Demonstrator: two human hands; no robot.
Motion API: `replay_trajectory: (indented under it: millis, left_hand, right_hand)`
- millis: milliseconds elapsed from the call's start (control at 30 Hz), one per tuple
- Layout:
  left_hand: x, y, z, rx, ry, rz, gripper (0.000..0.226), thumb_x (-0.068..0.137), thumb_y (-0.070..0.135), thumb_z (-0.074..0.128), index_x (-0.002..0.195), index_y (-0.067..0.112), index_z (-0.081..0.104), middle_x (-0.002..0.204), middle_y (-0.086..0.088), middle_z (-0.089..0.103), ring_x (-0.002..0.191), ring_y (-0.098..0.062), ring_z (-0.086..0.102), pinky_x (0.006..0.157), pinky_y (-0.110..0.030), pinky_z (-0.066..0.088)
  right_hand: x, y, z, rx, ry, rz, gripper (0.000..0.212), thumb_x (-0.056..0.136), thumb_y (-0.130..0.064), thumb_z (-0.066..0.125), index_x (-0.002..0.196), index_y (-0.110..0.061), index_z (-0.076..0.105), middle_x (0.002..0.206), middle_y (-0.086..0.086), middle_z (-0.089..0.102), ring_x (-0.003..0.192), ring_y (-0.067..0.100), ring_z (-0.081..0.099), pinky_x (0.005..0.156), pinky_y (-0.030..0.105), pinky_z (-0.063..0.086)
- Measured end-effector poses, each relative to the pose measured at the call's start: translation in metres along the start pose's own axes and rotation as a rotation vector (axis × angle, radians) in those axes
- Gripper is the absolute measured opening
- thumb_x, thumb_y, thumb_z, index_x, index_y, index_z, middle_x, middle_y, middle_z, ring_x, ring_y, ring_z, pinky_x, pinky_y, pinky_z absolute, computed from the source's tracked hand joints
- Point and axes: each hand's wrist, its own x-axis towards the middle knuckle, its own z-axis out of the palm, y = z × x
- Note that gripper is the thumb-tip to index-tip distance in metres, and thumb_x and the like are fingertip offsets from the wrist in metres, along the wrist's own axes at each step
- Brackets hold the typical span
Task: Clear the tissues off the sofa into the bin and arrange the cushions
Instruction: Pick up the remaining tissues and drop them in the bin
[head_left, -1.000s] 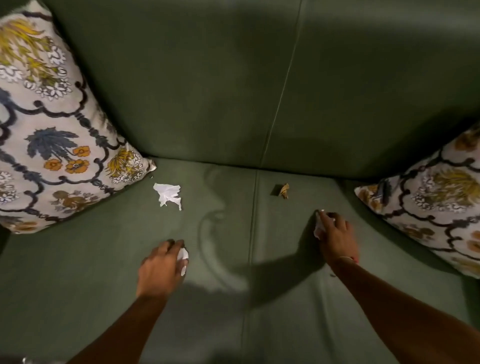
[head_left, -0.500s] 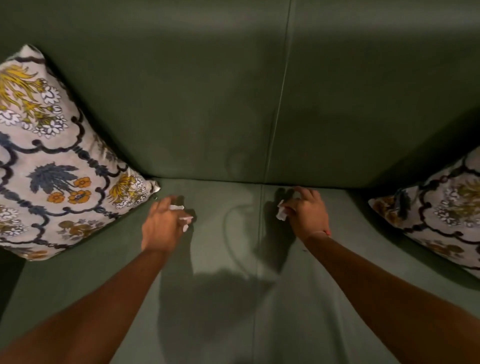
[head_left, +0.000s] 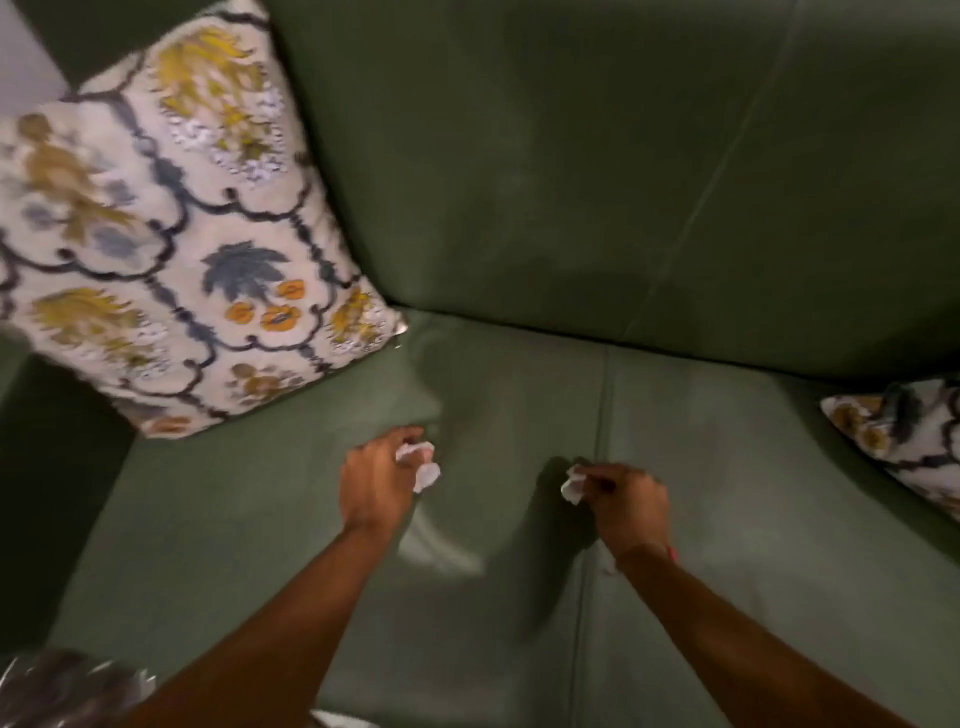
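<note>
Just below the middle of the frame, white crumpled tissues (head_left: 418, 462) bulge out of the left hand (head_left: 376, 480), whose fingers are curled round them; two lumps show past the knuckles, one above the other, and the lower one hangs loose outside the grip. A little to the right, the right hand (head_left: 628, 506) is closed into a loose fist and pinches a smaller wad of tissue (head_left: 571, 483) at its fingertips, most of that wad sticking out to the left. Both hands hover over the green sofa seat (head_left: 234, 519), on either side of the seam between the two seat pads, and no loose tissue shows on the fabric around them, though the picture is blurred with motion.

The likeliest slip, as I judge it, is the hanging lump on the left dropping back onto the seat or the floor on the way to the bin, since little of it looks clamped. The right wad, held only at the tips, could slide out the same way. No bin can be made out; something shiny and crinkled (head_left: 62, 686) fills the lower left corner, but what it is I cannot tell.

One patterned cushion (head_left: 171, 234) leans tilted in the upper left corner of the sofa, and another cushion (head_left: 904, 436) pokes in at the right edge; both are yet to be arranged.
</note>
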Motion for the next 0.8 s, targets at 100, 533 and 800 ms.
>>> replay_trajectory:
  millis: [100, 533, 800]
  left_hand:
    - [-0.031, -0.058, -0.031, -0.119, 0.019, -0.168, 0.016, 0.072, 0.034, 0.076, 0.087, 0.029, 0.078, 0.085, -0.001, 0.079, 0.078, -0.015, 0.072, 0.067, -0.023, 0.049]
    - [-0.134, -0.390, -0.203, -0.256, 0.175, -0.882, 0.032, 0.086, 0.042, 0.061, 0.097, 0.014, 0.073, 0.092, -0.014, 0.075, 0.081, -0.031, 0.069, 0.078, -0.036, 0.056]
    - [-0.104, -0.507, -0.203, -0.325, 0.189, -0.950, 0.036, 0.081, 0.043, 0.066, 0.095, 0.011, 0.074, 0.098, -0.019, 0.075, 0.087, -0.035, 0.066, 0.080, -0.037, 0.051]
  right_hand:
    - [-0.057, -0.024, 0.055, 0.106, -0.073, 0.073, 0.028, 0.068, -0.013, 0.082, 0.065, -0.041, 0.074, 0.063, -0.023, 0.072, 0.069, -0.010, 0.067, 0.070, 0.010, 0.052]
    - [-0.280, -0.141, 0.382, 0.081, -0.576, 0.212, 0.031, 0.075, 0.001, 0.068, 0.064, -0.026, 0.078, 0.063, 0.003, 0.076, 0.063, 0.023, 0.073, 0.063, 0.035, 0.061]
    - [-0.301, -0.157, 0.522, -0.264, -0.583, -0.046, 0.026, 0.080, -0.015, 0.064, 0.100, -0.024, 0.077, 0.108, 0.005, 0.075, 0.104, 0.026, 0.066, 0.092, 0.028, 0.050]
